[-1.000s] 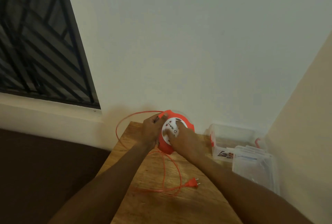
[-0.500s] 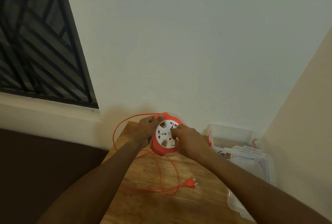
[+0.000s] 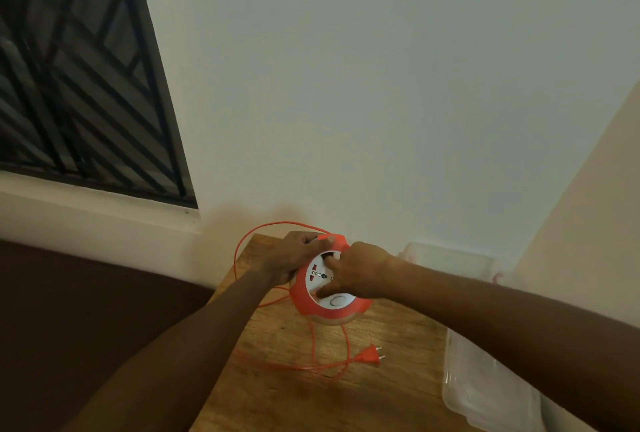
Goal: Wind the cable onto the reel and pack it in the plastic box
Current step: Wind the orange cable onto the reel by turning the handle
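1. Head view: the orange reel [image 3: 329, 296] stands tilted on the wooden tabletop [image 3: 294, 397].
2. The left hand [image 3: 294, 255] grips its rim; the right hand [image 3: 360, 274] pinches its white hub.
3. Loose cable [image 3: 313, 348] and plug [image 3: 370, 357] lie nearer.
4. The plastic box [image 3: 450, 258] sits to the right.

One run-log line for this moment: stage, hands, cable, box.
stage: winding | left hand: grips reel rim | right hand: fingers on white hub | cable: loose, plug on table | plastic box: open
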Demonstrator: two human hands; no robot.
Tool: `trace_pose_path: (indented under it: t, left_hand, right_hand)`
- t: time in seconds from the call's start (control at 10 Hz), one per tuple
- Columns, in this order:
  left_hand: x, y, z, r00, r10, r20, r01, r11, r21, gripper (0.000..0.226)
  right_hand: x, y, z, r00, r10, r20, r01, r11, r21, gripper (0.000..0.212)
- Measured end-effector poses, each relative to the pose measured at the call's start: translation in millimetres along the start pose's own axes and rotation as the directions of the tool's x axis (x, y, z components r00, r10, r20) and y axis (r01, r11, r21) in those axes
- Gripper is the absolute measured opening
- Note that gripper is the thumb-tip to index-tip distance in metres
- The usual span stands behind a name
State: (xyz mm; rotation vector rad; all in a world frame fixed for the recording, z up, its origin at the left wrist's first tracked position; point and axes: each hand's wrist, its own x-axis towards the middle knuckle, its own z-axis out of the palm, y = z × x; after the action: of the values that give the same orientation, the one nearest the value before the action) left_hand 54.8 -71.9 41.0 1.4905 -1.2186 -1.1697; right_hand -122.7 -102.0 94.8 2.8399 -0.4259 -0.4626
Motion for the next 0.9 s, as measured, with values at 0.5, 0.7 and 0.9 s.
trace_pose_path:
  t: [0.5,0.7,0.9]
  left_hand:
    - [4,-3,15,0.957,0.081,-0.279,-0.174,0.929,-0.326,0.028]
    - [8,-12,26,0.916,0.111,-0.386,-0.193,0.964,-0.183,0.022]
    - [10,-15,13,0.94,0.065,-0.334,-0.157,0.954,-0.256,0.021]
  right_hand:
    - [8,-15,24,0.666,0.727,-0.165,-0.469,0.581,0.665,0.059]
    - [23,-47,34,0.554,0.754,0.353,-0.097,-0.362,0.927,0.068]
    - [2,-41,40,0.713,0.685,-0.149,-0.389,0.563,0.729,0.055]
